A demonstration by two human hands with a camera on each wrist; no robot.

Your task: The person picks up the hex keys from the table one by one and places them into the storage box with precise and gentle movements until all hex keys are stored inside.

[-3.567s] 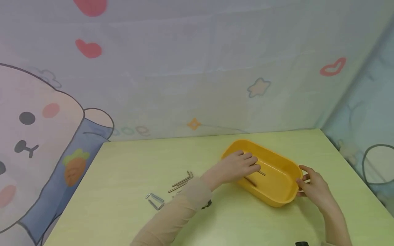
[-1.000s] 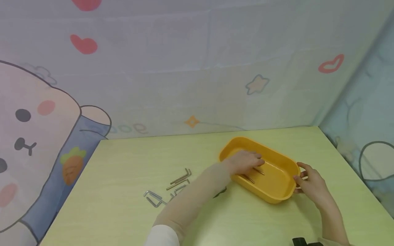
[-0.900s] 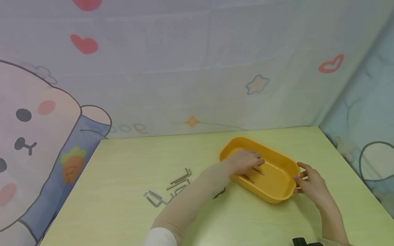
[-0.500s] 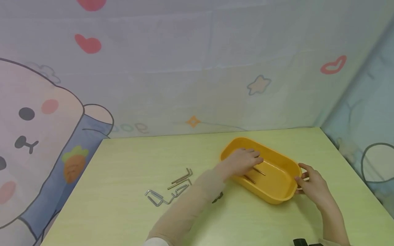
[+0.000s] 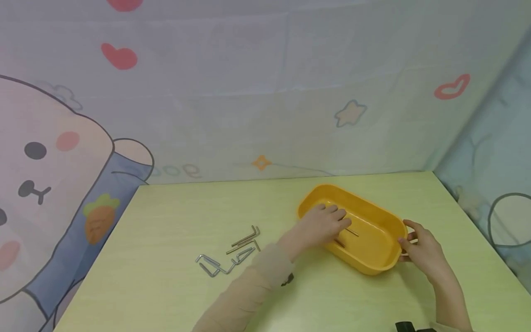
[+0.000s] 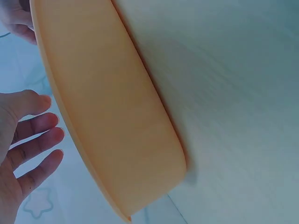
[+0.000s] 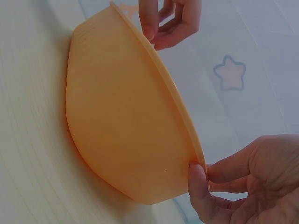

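On the right of the table [image 5: 174,216], the right hand [image 5: 427,251] pinched the right end of a yellow tray [image 5: 373,244]; the left hand [image 5: 319,226] spread loosely above it. Only the head view showed metal rods [image 5: 352,232] inside, hex keys [image 5: 242,243] to the left and faint, unreadable lettering [image 5: 191,171].

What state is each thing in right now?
Tray: upright on the table, keys inside
Tray keys: two visible, lying loose, partly hidden
Gold keys: lying close together on the table
Silver keys: lying close together on the table
Left grip: fingers relaxed over the tray, nothing visibly held
Right grip: pinching the tray's end
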